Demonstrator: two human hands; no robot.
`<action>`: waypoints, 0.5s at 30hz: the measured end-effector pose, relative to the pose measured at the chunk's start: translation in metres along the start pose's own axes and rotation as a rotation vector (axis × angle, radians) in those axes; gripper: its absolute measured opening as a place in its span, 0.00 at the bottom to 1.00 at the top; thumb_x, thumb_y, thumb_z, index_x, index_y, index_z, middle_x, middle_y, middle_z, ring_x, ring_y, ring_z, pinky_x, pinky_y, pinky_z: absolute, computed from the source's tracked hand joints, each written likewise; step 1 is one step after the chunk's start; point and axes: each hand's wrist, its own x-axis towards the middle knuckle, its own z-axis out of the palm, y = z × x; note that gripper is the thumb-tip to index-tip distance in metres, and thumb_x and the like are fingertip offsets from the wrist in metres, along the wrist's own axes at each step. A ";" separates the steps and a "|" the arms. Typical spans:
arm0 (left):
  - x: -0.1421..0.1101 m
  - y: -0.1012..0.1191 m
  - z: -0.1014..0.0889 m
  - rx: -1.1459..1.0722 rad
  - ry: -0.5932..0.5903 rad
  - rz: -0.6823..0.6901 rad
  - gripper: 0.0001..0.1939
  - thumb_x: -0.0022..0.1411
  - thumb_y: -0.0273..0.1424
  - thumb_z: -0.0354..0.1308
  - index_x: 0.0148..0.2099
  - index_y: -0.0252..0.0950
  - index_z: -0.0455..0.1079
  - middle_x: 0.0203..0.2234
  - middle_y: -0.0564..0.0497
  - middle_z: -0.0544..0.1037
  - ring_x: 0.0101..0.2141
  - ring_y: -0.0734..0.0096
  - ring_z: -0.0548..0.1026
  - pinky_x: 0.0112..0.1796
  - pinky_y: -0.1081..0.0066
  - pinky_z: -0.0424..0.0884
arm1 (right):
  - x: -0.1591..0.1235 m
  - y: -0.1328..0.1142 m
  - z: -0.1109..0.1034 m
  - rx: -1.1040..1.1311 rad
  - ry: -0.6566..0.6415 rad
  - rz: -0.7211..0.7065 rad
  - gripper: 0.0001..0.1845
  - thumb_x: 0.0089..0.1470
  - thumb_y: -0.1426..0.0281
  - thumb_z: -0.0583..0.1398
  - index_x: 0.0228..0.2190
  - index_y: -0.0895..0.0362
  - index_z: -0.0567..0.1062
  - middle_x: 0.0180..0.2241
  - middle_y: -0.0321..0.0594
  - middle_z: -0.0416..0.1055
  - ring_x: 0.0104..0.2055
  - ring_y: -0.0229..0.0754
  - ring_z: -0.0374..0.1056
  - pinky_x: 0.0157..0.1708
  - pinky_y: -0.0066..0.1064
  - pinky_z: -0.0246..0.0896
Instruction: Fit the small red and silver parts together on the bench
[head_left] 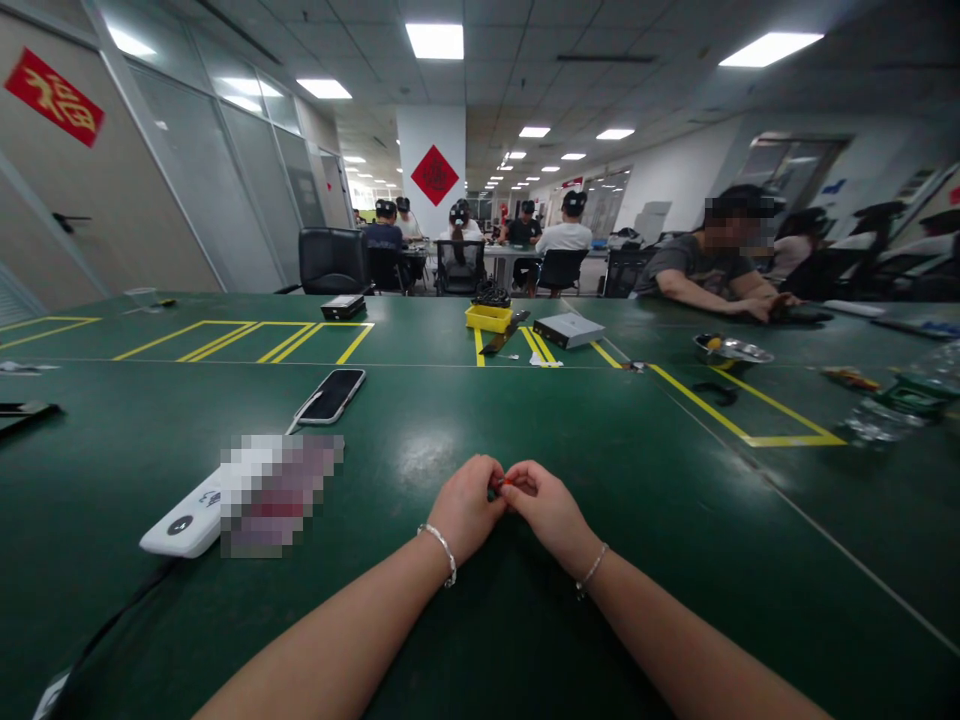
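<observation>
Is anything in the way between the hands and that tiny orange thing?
Nothing I can see! The fingertips of the left hand and right hand meet right at the tiny orange thing. The phone lies off to the left.

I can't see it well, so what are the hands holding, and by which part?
A tiny red-orange thing, pinched in the fingers; too small to tell which part.

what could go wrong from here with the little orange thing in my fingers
The orange thing is tiny and pinched between the left hand and right hand, so it might slip and be hard to find.

If it drops, it could roll or bounce across the table, as no tray or dish sits under the hands.
</observation>
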 end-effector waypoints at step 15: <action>-0.003 0.001 -0.004 0.092 -0.017 0.064 0.03 0.52 0.27 0.51 0.32 0.39 0.63 0.28 0.54 0.66 0.30 0.73 0.66 0.32 0.74 0.62 | 0.001 0.000 -0.007 -0.071 0.020 -0.006 0.07 0.40 0.67 0.57 0.23 0.59 0.66 0.21 0.34 0.66 0.24 0.33 0.62 0.25 0.26 0.58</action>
